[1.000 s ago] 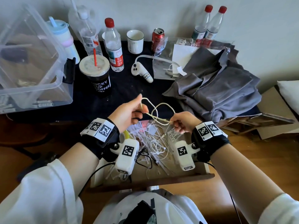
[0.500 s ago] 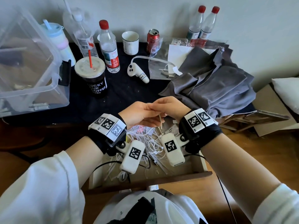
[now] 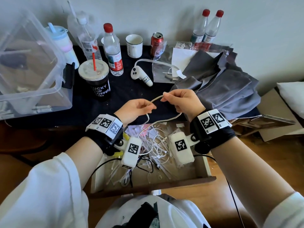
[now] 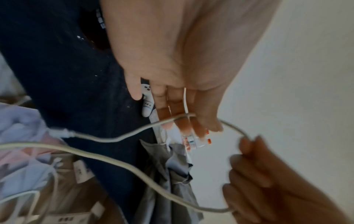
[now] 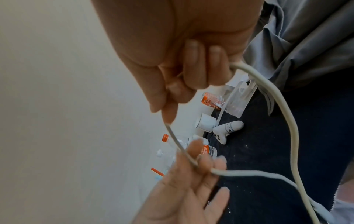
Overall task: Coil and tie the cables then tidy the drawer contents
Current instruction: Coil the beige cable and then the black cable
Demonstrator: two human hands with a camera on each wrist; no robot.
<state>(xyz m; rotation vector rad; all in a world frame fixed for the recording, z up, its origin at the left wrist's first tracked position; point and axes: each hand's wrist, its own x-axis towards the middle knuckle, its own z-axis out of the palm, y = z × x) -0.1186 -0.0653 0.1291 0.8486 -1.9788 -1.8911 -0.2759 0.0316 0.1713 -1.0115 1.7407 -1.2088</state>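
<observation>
Separating again: hands pressed together half a second back, now apart, short arc of cable [image 3: 157, 98] strung between them. Earlier loops gone; judged restart of coil, no tie yet. Left hand [image 3: 136, 109] pinches cable at thumb and fingertips; right hand [image 3: 182, 101] pinches other end of arc, slack hanging from its 6 o'clock side, trailing toward drawer [image 3: 204, 163] at 6 o'clock of hands. Cable: off-white, round, matte, limp. Drawer: tangle of thin white cords, plastic ties. Grey cloth [image 3: 230, 89] at 3 o'clock, crumpled, soft.
</observation>
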